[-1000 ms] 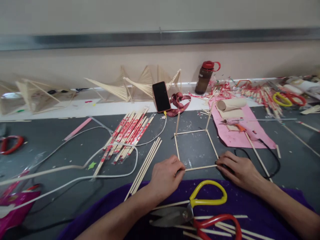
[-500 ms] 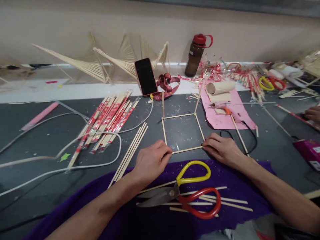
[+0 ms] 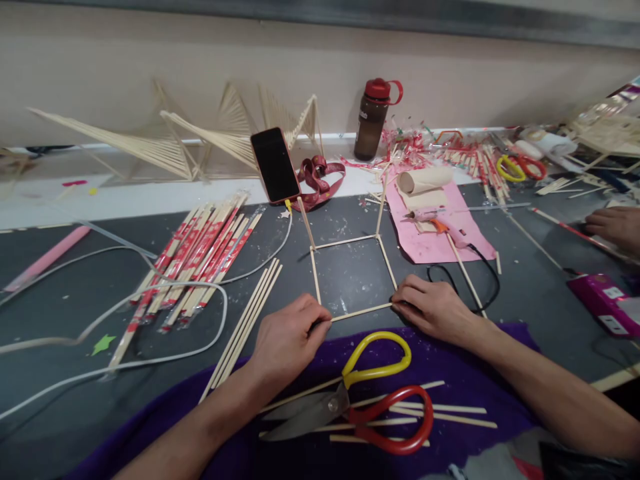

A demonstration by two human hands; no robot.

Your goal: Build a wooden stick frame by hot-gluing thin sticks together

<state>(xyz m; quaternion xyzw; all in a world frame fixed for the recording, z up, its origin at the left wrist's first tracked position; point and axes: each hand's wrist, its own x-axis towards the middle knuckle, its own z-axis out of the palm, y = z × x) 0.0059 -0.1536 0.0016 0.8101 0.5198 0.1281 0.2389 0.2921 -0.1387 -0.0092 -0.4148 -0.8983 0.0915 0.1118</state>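
Observation:
A square frame of thin wooden sticks [image 3: 350, 241] lies on the dark table, with two upright sticks at its far corners. My left hand [image 3: 285, 340] pinches the near left corner of the frame. My right hand [image 3: 433, 308] presses its fingers onto the near right corner. The near stick [image 3: 361, 311] runs between the two hands. Just in front of them, scissors with a yellow and a red handle [image 3: 373, 393] rest on a purple cloth [image 3: 300, 440] among a few loose sticks.
Wrapped chopsticks [image 3: 200, 257] and bare sticks [image 3: 247, 320] lie to the left beside white cables [image 3: 150, 307]. A phone [image 3: 275, 165], a brown bottle [image 3: 373, 120], a glue gun [image 3: 440, 223] on pink paper and stick models [image 3: 200, 137] stand behind. Another person's hand [image 3: 617, 227] is at far right.
The camera has tilted down and turned right, so everything sits further left in view. Both hands stay on the frame's near corners. Another person's hand has come into view at right.

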